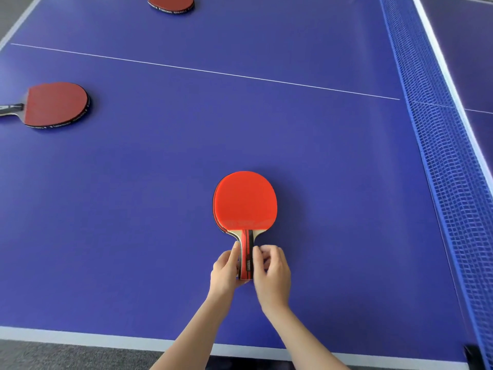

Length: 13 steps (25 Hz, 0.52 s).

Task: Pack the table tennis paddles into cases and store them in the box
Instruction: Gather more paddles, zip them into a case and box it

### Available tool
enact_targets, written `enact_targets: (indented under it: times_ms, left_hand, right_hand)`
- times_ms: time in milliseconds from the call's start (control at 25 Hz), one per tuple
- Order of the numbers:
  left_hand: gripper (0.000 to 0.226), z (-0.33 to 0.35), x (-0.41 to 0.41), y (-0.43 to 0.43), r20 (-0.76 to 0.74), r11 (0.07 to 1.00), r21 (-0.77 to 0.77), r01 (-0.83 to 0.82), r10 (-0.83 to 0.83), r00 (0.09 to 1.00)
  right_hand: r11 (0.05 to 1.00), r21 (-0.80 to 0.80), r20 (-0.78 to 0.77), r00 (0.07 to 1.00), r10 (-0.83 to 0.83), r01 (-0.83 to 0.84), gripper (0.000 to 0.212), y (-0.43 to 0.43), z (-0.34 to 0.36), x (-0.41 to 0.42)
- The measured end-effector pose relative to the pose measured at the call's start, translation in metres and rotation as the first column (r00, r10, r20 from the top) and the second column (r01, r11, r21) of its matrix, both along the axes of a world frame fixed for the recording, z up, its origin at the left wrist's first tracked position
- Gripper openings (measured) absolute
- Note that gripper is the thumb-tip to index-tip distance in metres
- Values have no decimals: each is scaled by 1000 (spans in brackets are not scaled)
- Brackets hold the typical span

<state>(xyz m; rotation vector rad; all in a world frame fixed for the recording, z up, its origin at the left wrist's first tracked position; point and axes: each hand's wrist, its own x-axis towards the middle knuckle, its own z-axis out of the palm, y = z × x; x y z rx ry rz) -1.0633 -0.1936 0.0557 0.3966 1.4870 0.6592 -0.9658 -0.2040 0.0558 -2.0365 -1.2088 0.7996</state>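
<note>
Three red-faced paddles lie on the blue worktop [160, 182]. The near paddle [245, 201] lies flat, red side up, close to the worktop's near edge, with its handle pointing toward the person. The left grip [225, 271] curls against the handle's left side and the right grip [272, 271] pinches its right side, both clamped on it. A second paddle [56, 104] lies well apart at the left, and a third paddle [170, 3] is cut off at the top. The net [440, 145] runs along the right
</note>
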Motion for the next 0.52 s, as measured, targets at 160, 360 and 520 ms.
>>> enact_targets:
  times_ms: [160,360,520]
  left_hand:
    - [45,7,7,4,-128,998,10,66,-64,990]
    - [44,10,10,12,-212,970,38,239,-226,951]
    - [39,11,11,11,-228,971,82,226,-203,952]
  right_hand:
    - [984,-146,-230,964,-133,101,25,36,1,34]
    - [961,-266,-387,921,-40,-70,47,88,0,50]
    - [946,-302,-523,850,-59,-120,47,108,5,53]
